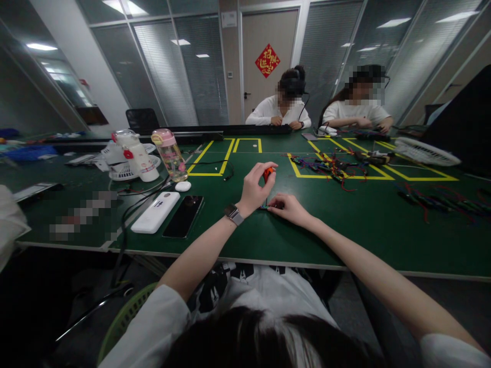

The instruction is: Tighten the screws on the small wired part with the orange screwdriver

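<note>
My left hand (256, 185), with a watch on its wrist, is closed around the orange and black handle of a screwdriver (268, 174). The screwdriver stands upright, its thin shaft pointing down at a small green circuit board (264, 207) on the table. From the right, the fingers of my right hand (288, 208) pinch the board's edge and hold it low over the tabletop. Much of the board is hidden behind my left wrist and the right fingertips, so I cannot tell exactly where the shaft's tip touches.
Left of my hands lie a black phone (184, 216), a white power bank (155, 212) and a white case (183, 186). A pink-lidded bottle (170, 156) stands behind them. Tangled wired boards (330, 166) lie to the right. Two people sit across the green table (238, 240).
</note>
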The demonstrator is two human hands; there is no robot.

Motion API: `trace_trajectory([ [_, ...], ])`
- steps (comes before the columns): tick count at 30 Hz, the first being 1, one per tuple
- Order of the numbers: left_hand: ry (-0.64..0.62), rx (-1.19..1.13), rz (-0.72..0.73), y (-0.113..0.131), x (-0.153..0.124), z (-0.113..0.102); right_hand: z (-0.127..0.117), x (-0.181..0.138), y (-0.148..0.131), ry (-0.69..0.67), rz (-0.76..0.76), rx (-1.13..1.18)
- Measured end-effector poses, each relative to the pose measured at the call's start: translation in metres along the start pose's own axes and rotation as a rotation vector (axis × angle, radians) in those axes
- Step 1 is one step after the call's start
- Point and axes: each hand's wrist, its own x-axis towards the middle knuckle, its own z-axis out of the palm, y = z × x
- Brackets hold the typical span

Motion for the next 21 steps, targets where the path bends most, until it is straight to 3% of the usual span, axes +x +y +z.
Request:
trace_trajectory([
  [5, 0.173, 0.029, -0.035, 0.0032, 0.0035, -0.0017, 0.0005, -0.0002, 0.0001, 0.006, -0.005, 0.004],
  [14, 0.068, -0.144, -0.17, 0.0021, 0.0027, -0.001, 0.0004, -0.0006, 0.0008, 0.007, -0.013, -0.001],
  [21, 0.14, -0.118, -0.221, 0.0014, 0.0048, 0.0018, -0.0002, -0.0002, -0.0005, 0.005, -0.006, -0.014],
])
